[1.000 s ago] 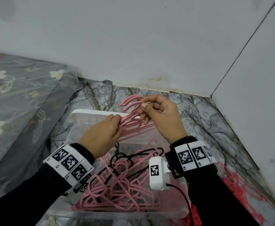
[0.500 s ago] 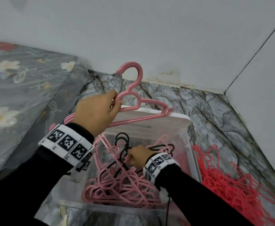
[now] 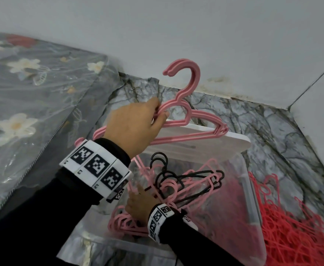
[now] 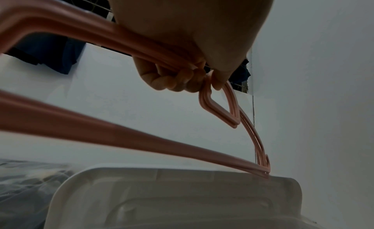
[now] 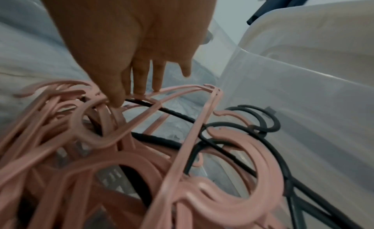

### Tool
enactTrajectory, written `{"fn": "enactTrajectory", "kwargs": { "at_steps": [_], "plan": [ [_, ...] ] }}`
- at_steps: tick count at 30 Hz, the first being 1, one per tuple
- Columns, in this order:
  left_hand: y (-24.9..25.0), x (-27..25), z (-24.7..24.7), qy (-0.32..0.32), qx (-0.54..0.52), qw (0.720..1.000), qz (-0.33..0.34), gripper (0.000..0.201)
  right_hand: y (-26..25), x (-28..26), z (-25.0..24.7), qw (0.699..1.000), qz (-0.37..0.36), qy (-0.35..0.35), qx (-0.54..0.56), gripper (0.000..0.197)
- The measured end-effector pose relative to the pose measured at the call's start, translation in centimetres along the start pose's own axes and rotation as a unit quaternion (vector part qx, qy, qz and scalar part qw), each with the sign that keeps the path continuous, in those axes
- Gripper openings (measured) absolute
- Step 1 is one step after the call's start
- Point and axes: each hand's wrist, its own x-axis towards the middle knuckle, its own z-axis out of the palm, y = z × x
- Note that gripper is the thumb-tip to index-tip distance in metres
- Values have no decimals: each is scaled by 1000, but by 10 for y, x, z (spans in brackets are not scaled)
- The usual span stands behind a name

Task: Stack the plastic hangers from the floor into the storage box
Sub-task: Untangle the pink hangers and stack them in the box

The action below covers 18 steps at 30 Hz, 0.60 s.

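Fingers of the left hand curl round a small bundle of pink hangers, clamped on the sloping shoulder just below the neck. From that grip the hooks rise up and away toward the wall, their open ends curling back to the left, while the long bottom bars run roughly level out to either side. The far right corner of the bundle sits just over the white lid, which stands at the back of the storage box; whether it touches the lid cannot be told.

Below that grip, the right hand is down inside the clear box, its straight, spread fingertips resting on the heap of pink hangers in the box, holding nothing. A few black hangers lie tangled in the heap, hooks toward the lid. To the right of the box, red hangers lie piled on the marble floor.
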Motion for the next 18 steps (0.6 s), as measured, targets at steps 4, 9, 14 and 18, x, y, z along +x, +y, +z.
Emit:
{"fn": "enactTrajectory", "kwargs": {
  "at_steps": [4,9,14,18],
  "plan": [
    [-1,1,0,5,-9,1000,-4,28,8,-1,-1,998,-39,24,-49,25],
    [5,1,-3,2,-27,1000,-8,30,18,-11,12,999,-24,14,-47,34],
    [9,0,-5,11,-30,999,-4,30,13,-14,10,995,-43,-9,-95,30],
    [6,2,-4,13,-24,1000,-10,31,17,-13,-4,992,-46,8,-117,21]
  ]
}}
